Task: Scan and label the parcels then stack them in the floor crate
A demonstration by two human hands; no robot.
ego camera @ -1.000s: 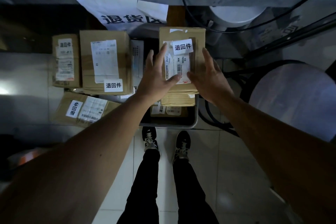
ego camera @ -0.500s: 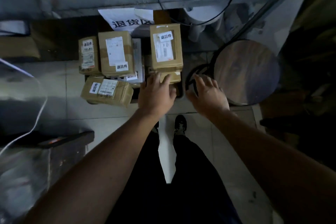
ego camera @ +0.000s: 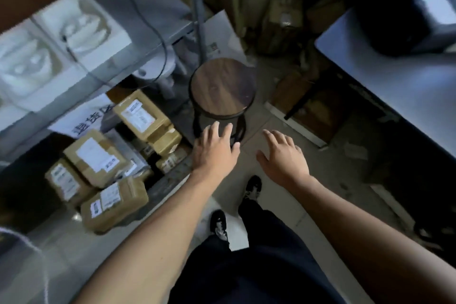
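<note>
Two hands empty now: left hand (ego camera: 215,153) and right hand (ego camera: 283,155) hang over the floor with fingers (ego camera: 223,131) spread and released, holding nothing. A second ago both were at the top parcel (ego camera: 141,114); they have since come off it and the view has swung right, toward the stool (ego camera: 222,86) and the white surface (ego camera: 399,76) with a dark machine (ego camera: 404,7) on it. Judgement: that parcel counts as stacked, and the person is turning away, probably for the next one to scan and label.

Top parcel lies flat, label up, on smaller boxes in the floor crate (ego camera: 162,187), left of the stool. Its long axis runs from upper left to lower right in frame, the small white sticker at the upper-left end.

Other labelled parcels (ego camera: 96,158) sit lower left, the nearest one (ego camera: 114,205) tilted off the crate's edge. Motion blur; label text unreadable. A white sign (ego camera: 84,118) with dark characters lies behind the stack.
</note>
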